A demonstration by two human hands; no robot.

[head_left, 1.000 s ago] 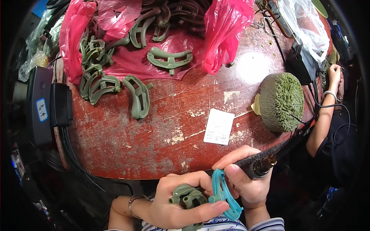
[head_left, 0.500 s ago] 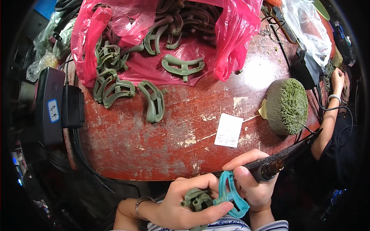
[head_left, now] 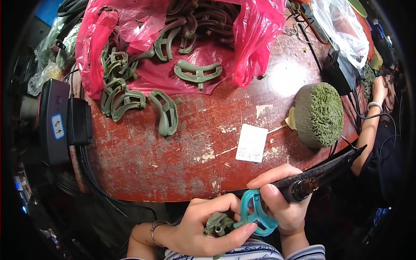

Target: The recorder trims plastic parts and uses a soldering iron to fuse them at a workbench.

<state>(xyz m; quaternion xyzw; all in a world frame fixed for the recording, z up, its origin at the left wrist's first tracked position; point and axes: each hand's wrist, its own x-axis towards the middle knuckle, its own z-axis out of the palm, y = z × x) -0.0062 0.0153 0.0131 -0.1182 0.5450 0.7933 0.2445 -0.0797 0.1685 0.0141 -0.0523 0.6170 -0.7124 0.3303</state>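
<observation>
My left hand point(head_left: 212, 227) is closed around several small olive-green moulded pieces point(head_left: 218, 224), their tube-like ends poking out between the fingers. Its thumb and forefinger also grip a turquoise curved frame piece point(head_left: 256, 216) with open windows. On the far side of that piece, my right hand point(head_left: 284, 203) has thumb and fingers around a dark, long-handled tool point(head_left: 323, 177) with a brownish metal part, slanting up to the right. The right thumb is close to the turquoise piece; whether it touches cannot be made out. The tool's working end is unclear.
A pink plastic bag point(head_left: 260, 43) full of green curved frames lies open on the worn red table point(head_left: 173, 169). Loose green frames point(head_left: 166, 113) lie before it. A white note point(head_left: 252, 143), a round green rough-textured block point(head_left: 320, 115) and a black device point(head_left: 56, 121) also stand around. Another person's arm point(head_left: 370, 130) is at right.
The turquoise piece has turned slightly in my fingers and shifted a little left. The whole table scene has slid slightly left in view. Both hands keep their holds.
</observation>
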